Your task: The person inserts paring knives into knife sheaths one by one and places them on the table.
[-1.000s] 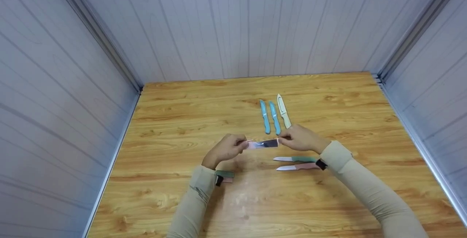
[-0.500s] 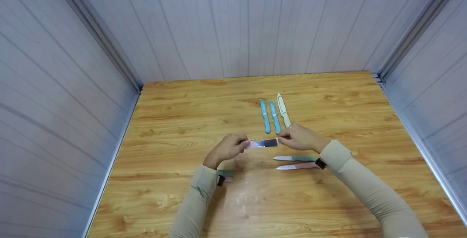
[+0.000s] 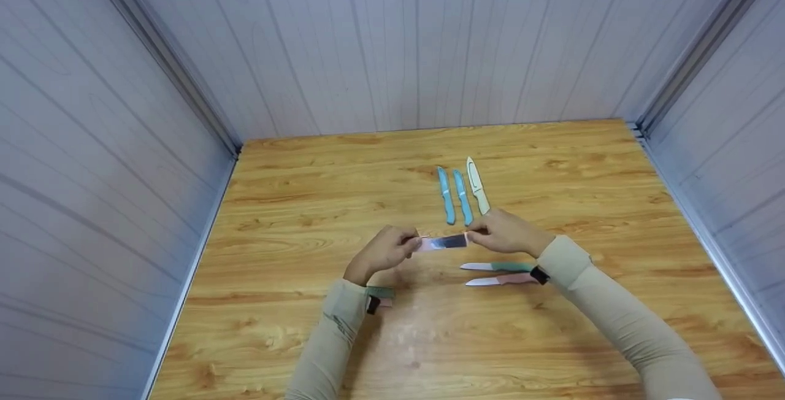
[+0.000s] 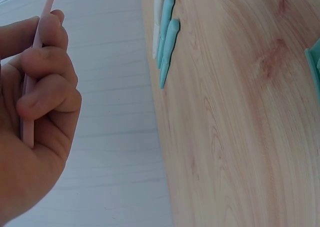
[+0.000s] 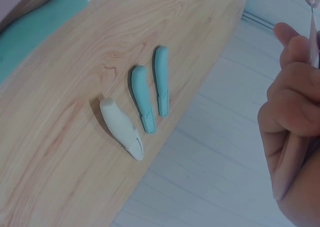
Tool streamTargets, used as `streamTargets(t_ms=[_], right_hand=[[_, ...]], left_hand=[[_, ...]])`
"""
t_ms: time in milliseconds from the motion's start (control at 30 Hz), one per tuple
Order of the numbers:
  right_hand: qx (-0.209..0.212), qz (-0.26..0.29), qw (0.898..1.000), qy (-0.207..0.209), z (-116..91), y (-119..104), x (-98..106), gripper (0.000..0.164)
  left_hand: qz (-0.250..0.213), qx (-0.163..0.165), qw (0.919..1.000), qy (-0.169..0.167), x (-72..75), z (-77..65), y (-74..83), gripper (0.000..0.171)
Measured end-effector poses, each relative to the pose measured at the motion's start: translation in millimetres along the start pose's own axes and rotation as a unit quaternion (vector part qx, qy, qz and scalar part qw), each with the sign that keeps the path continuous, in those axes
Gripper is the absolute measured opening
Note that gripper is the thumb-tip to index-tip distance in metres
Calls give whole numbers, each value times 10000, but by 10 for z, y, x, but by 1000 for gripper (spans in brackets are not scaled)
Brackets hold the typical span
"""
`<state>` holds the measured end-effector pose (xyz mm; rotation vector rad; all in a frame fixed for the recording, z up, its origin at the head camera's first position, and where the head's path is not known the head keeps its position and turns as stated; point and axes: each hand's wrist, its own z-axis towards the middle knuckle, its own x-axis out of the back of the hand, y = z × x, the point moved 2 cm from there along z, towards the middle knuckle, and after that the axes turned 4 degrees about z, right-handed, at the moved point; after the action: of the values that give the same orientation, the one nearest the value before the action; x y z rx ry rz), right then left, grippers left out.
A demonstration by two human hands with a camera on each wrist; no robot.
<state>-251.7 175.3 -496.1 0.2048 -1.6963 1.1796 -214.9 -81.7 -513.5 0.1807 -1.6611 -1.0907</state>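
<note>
Both hands hold a pink knife level over the middle of the table. My right hand (image 3: 506, 232) grips its pink handle (image 5: 292, 159). Bare metal blade (image 3: 455, 240) shows between the hands in the head view. At the blade's other end, my left hand (image 3: 386, 248) pinches a thin pink sheath (image 4: 29, 117), its fingers curled round it. Just beyond the right hand lie two blue sheathed knives (image 3: 446, 196) (image 3: 463, 197) and a cream sheathed knife (image 3: 474, 177).
Below the right hand, a green-handled knife (image 3: 510, 267) and a pink-handled knife (image 3: 514, 278) lie with bare white blades pointing left. A green sheath (image 3: 381, 292) and a pink sheath (image 3: 386, 303) rest beside the left wrist. Pale panel walls (image 3: 392, 44) border the wooden table (image 3: 276, 326).
My left hand and forearm have shifted very slightly to the right. The right hand and the knives on the table stay in place.
</note>
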Motion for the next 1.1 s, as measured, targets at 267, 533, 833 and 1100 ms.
streamTargets(t_ms=[267,533,833,1100], right_hand=[[128,-36,9999,11,11,-7,11,36],[185,-15,9998,-32,24,-17,0,34],[269,31,9996,-24,44,-42,-22,30],[182,8,9998,-26,42,-40,-36,26]], left_hand=[[13,-29,10000,3,4,3,23,28],[-1,-13,10000,0,-5,6,36,29],[-62,-61,10000,-42,-40,24,53,29],[-50,-34,9999,-104,-65,31,69,31]])
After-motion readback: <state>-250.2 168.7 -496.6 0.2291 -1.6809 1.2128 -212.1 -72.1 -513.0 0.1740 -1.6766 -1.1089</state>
